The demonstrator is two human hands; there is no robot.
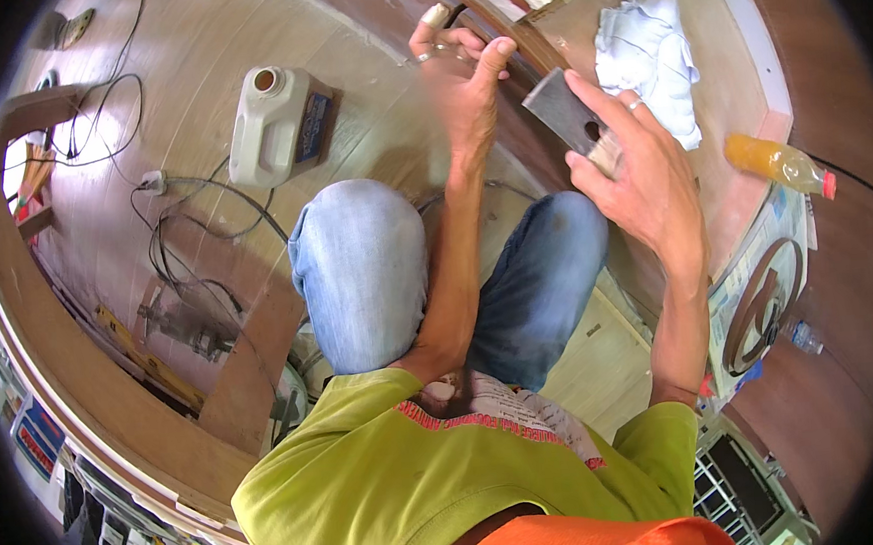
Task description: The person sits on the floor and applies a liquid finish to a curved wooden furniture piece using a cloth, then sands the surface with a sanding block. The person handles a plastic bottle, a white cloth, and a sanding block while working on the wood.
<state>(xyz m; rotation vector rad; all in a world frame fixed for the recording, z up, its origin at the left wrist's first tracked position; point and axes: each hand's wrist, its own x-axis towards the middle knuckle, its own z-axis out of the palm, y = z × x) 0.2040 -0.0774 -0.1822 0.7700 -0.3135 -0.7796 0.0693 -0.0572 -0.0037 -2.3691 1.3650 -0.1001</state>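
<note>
In my right hand (641, 180) is a flat grey rectangular metal blade (565, 110) with a round hole and a pale piece at its lower end. My fingers and thumb grip it from its right side, and it tilts up to the left. My left hand (465, 86) is raised just left of the blade, near the edge of a brown wooden board (532, 42). Its thumb stands out and its fingers are loosely bent and apart, one tip wrapped in white. No held object shows in it. A small black curved thing (455, 15) is beside those fingers.
A white jug (268, 128) without a cap stands on the floor at left, near tangled black cables (169, 229). A white cloth (646, 55) and a red-capped bottle (778, 164) of yellowish liquid lie at right. Below them is a brown coiled strip (764, 307). A curved wooden frame (87, 364) borders the left.
</note>
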